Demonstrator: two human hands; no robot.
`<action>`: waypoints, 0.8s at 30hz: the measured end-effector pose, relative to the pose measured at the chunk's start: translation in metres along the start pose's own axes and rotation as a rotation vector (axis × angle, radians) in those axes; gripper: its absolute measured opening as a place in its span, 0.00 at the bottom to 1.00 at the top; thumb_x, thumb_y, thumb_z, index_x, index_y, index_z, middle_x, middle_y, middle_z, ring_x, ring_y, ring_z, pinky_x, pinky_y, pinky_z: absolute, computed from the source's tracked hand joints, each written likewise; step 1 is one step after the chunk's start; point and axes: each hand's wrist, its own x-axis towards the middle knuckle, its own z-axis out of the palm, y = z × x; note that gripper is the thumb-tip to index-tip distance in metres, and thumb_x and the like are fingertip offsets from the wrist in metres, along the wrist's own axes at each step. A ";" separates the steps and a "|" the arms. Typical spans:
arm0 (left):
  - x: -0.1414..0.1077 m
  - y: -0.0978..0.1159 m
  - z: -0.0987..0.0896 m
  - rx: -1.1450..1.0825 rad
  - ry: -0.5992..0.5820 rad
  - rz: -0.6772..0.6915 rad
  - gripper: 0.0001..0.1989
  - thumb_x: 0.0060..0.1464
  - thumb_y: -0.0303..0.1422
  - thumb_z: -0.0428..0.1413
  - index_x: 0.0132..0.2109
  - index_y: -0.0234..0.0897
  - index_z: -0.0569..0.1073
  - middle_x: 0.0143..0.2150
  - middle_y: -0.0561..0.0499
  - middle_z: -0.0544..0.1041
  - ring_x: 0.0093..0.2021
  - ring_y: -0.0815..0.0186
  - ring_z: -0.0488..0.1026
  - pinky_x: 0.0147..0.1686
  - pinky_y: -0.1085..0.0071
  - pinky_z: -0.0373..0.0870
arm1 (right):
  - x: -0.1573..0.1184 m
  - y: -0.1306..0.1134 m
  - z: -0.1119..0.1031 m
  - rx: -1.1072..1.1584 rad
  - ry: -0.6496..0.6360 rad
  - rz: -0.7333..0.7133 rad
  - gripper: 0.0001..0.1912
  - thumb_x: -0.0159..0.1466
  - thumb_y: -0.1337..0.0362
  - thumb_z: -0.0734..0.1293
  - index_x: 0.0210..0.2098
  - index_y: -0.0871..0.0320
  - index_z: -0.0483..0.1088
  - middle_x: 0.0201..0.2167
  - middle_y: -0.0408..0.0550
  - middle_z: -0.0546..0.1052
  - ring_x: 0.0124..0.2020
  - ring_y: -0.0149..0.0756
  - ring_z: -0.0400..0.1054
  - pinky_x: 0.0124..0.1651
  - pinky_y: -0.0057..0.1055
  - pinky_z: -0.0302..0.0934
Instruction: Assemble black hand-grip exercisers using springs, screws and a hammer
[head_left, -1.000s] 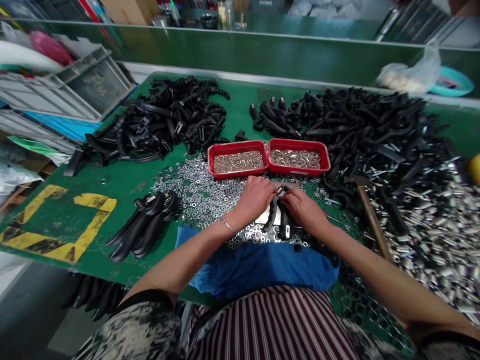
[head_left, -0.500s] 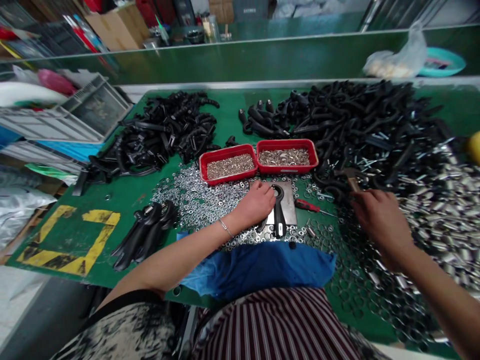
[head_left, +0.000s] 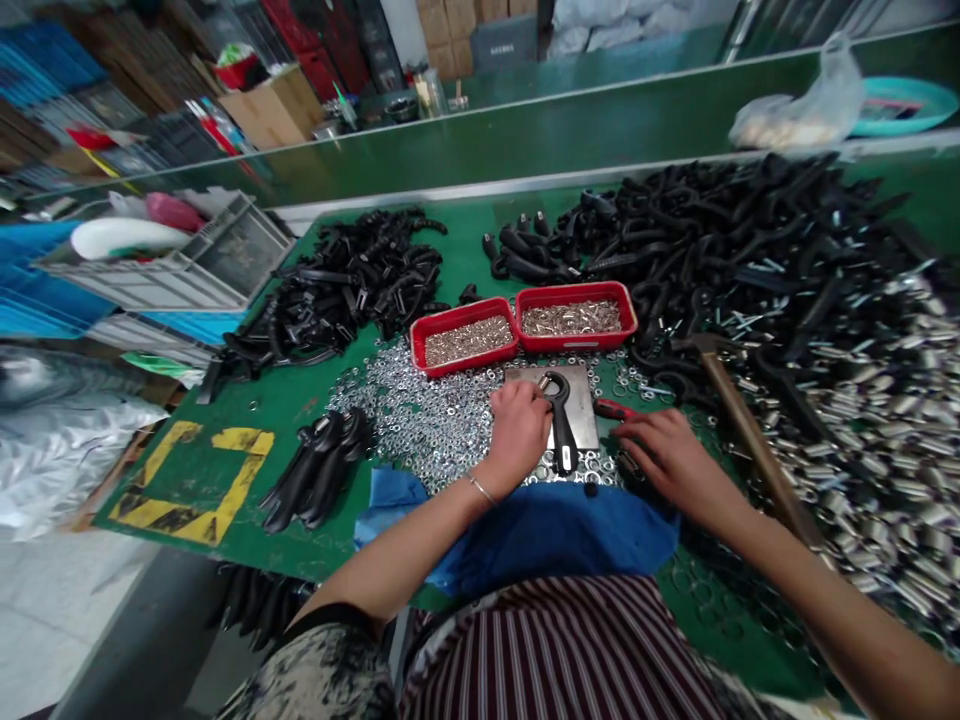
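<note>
My left hand [head_left: 520, 428] is closed beside the hooked head of a black handle [head_left: 564, 430]. A small shiny metal piece [head_left: 545, 381] shows at its fingertips. The handle lies on a flat metal plate [head_left: 587, 405]. My right hand [head_left: 671, 458] is low over the table with fingers stretched leftward and apart. By its fingertips is a screwdriver [head_left: 613, 409] with a red handle, its shaft hidden under the hand. A hammer [head_left: 750, 430] with a wooden handle lies right of that hand, on the heaped parts.
Two red trays [head_left: 463, 338] [head_left: 576, 316] of small metal pins stand behind the plate. Loose washers [head_left: 420, 420] spread to the left. Black parts [head_left: 360, 270] are heaped at the back, and metal sleeves [head_left: 885, 430] at right. A blue cloth [head_left: 517, 540] lies at the front edge.
My right hand has let go of the hammer, which now lies on the parts, and has moved left to the screwdriver. My left hand stays by the black handle. The view has shifted slightly.
</note>
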 end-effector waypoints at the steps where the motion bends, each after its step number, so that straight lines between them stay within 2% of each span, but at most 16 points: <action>1: 0.002 0.002 0.003 0.015 -0.001 -0.008 0.11 0.65 0.33 0.53 0.39 0.39 0.80 0.46 0.42 0.75 0.50 0.53 0.65 0.45 0.54 0.61 | -0.002 -0.002 0.003 0.018 -0.018 -0.005 0.11 0.71 0.60 0.61 0.45 0.51 0.75 0.43 0.55 0.78 0.45 0.50 0.68 0.50 0.50 0.64; 4: 0.008 0.003 0.008 0.084 -0.032 0.035 0.13 0.67 0.32 0.50 0.40 0.38 0.79 0.46 0.42 0.74 0.50 0.53 0.65 0.46 0.54 0.61 | -0.008 -0.002 0.007 0.056 -0.054 0.000 0.11 0.71 0.60 0.61 0.44 0.50 0.75 0.41 0.54 0.78 0.45 0.49 0.69 0.50 0.50 0.65; 9: 0.022 0.007 0.009 0.266 -0.126 0.304 0.14 0.68 0.28 0.47 0.40 0.33 0.77 0.44 0.42 0.74 0.48 0.54 0.66 0.50 0.55 0.60 | -0.012 -0.003 0.003 0.067 -0.045 0.016 0.11 0.71 0.60 0.61 0.45 0.51 0.75 0.41 0.53 0.78 0.45 0.49 0.69 0.52 0.50 0.64; 11: 0.025 0.009 0.007 0.303 -0.133 0.363 0.14 0.67 0.26 0.46 0.40 0.33 0.77 0.43 0.42 0.74 0.48 0.54 0.67 0.51 0.55 0.60 | -0.010 -0.006 0.000 0.064 -0.011 0.020 0.11 0.71 0.60 0.61 0.46 0.51 0.75 0.42 0.54 0.78 0.46 0.50 0.68 0.51 0.50 0.64; 13: 0.026 0.007 0.001 0.282 -0.107 0.336 0.13 0.68 0.27 0.47 0.41 0.33 0.77 0.44 0.42 0.75 0.48 0.54 0.67 0.50 0.56 0.60 | -0.010 -0.007 -0.005 0.061 0.042 0.037 0.11 0.71 0.61 0.61 0.47 0.51 0.75 0.43 0.54 0.78 0.45 0.50 0.68 0.51 0.50 0.64; 17: 0.021 -0.010 -0.015 0.036 -0.012 0.076 0.09 0.68 0.35 0.52 0.44 0.38 0.75 0.43 0.46 0.77 0.46 0.58 0.70 0.48 0.59 0.60 | -0.013 -0.006 -0.011 0.114 0.073 0.079 0.11 0.72 0.62 0.61 0.49 0.53 0.73 0.43 0.53 0.78 0.46 0.47 0.69 0.51 0.47 0.65; 19: 0.021 -0.018 -0.017 -0.082 0.009 -0.014 0.07 0.67 0.35 0.54 0.42 0.38 0.75 0.42 0.49 0.78 0.45 0.60 0.70 0.49 0.61 0.60 | -0.014 -0.005 -0.009 0.148 0.065 0.093 0.10 0.72 0.63 0.60 0.48 0.54 0.73 0.43 0.52 0.78 0.46 0.45 0.70 0.51 0.45 0.65; 24: 0.028 -0.019 -0.001 -0.166 0.022 0.014 0.07 0.66 0.36 0.56 0.40 0.39 0.75 0.45 0.50 0.78 0.49 0.60 0.69 0.51 0.61 0.58 | -0.007 -0.012 0.001 0.154 0.056 0.089 0.10 0.72 0.63 0.61 0.47 0.55 0.73 0.42 0.51 0.78 0.46 0.45 0.70 0.52 0.45 0.65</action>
